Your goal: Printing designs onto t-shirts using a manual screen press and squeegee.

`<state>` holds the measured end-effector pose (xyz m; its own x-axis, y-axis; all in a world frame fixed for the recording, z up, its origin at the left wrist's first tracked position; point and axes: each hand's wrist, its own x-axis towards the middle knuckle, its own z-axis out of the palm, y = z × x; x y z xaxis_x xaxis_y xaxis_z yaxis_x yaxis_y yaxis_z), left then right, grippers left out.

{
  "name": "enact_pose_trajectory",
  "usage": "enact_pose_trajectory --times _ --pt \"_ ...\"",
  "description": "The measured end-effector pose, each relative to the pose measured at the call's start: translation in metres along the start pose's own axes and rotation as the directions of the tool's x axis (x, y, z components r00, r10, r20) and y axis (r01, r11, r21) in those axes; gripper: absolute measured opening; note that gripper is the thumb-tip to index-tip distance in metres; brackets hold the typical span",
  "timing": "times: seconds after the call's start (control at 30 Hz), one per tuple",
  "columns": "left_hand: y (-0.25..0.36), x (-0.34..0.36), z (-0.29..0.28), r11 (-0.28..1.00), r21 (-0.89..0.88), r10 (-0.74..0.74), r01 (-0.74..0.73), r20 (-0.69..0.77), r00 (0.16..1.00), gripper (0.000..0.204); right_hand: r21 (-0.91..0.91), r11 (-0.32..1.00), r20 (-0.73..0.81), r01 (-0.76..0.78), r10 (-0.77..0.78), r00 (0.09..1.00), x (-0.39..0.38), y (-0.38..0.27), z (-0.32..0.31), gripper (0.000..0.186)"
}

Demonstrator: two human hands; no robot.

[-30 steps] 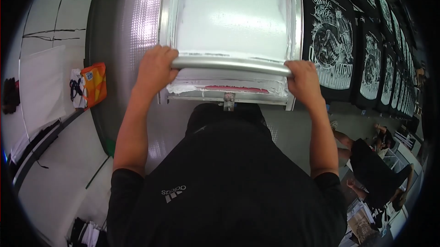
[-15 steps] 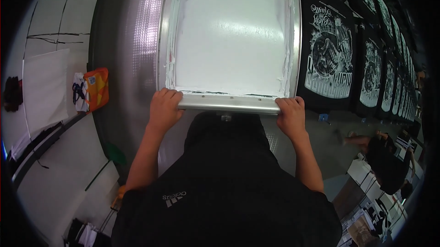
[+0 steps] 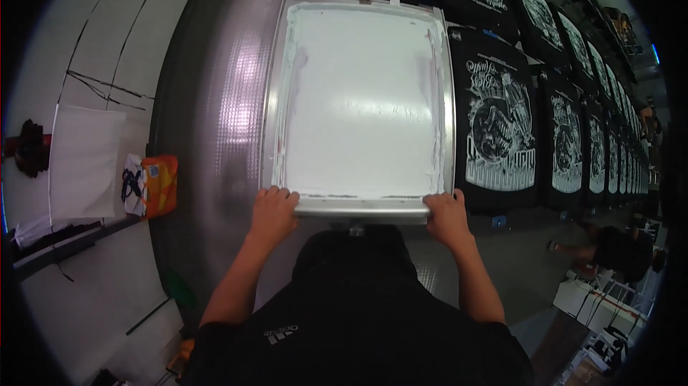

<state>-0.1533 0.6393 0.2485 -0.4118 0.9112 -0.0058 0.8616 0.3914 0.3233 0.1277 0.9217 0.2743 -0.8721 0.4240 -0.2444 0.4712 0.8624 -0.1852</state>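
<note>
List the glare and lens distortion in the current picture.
Head view: a highlight streaks the metal bar between left hand and right hand. Head view: soft glare on the white-coated printing screen. Head view: fisheye bends the rows of printed black fabric; corners black out.

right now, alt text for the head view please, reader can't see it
A person's left hand and right hand grip a metal bar along the near edge of a metal frame around a white screen. Black cloths with white prints lie to the right.
</note>
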Motion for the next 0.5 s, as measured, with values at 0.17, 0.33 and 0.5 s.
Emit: enact_pose_trajectory --times 0.17,0.33,0.5 --pt "-0.003 -0.006 0.008 0.999 -0.038 0.031 -0.031 0.012 0.999 0.022 0.076 0.997 -0.026 -0.032 0.034 0.999 -0.006 0.000 0.006 0.034" --pt "-0.009 -0.001 0.014 0.996 -0.091 0.024 -0.025 -0.015 1.000 0.016 0.051 0.997 0.005 -0.052 0.052 0.999 0.004 -0.002 0.001 0.036" --pt "-0.004 -0.017 0.023 0.993 -0.108 0.035 -0.046 -0.108 0.994 0.018 0.089 0.995 -0.107 -0.054 0.063 0.992 -0.015 -0.012 0.019 0.034"
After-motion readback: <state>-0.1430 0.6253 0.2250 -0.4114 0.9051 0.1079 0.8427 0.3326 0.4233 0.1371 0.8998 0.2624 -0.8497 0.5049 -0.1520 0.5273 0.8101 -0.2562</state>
